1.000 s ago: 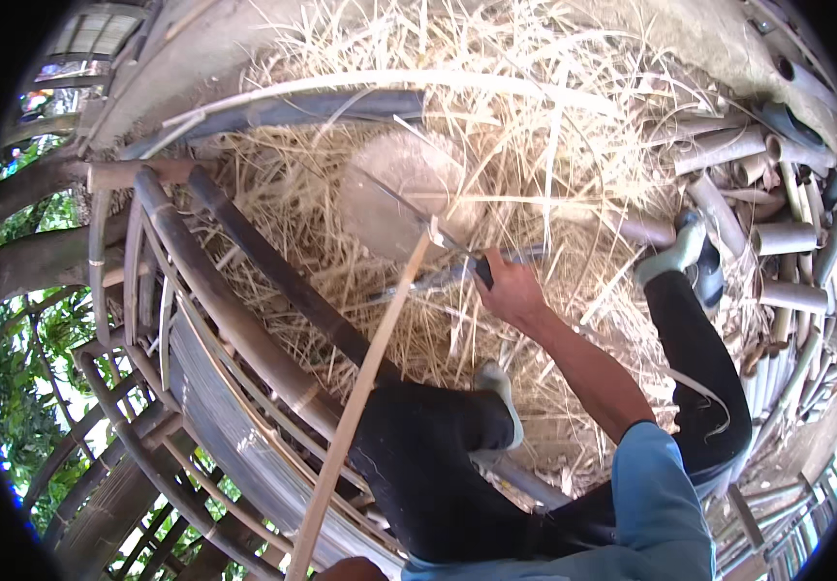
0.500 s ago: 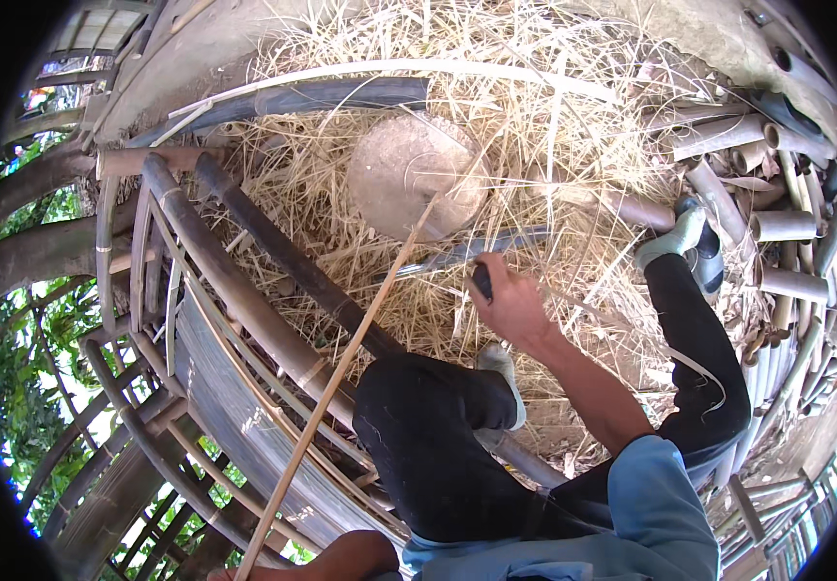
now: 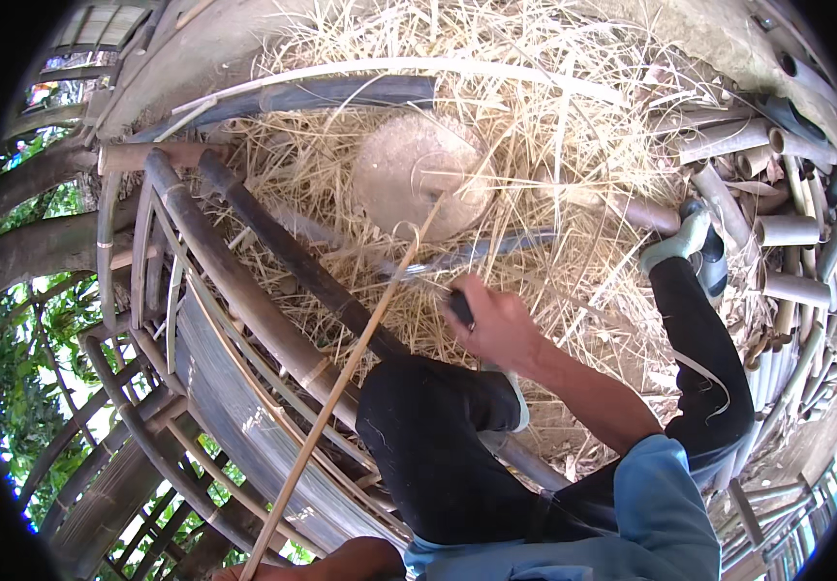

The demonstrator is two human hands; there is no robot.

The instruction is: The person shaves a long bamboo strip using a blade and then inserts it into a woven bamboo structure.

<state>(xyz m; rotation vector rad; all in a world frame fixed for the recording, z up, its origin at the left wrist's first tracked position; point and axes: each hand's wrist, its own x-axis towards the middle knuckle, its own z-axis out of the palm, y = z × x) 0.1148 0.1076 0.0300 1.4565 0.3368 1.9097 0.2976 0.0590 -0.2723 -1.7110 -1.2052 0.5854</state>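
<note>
Shifted left since the earlier frame, the right hand I'm watching clenches a knife's black handle, its blade blurred. At the bottom edge, I see the left hand grasping a tan strip slanting up toward the round block.

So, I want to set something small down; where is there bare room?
The round block looks bare on its left, between surrounding straw and the tip of the long strip. Crowded: the straw and the right side, heaped with bamboo tubes.
</note>
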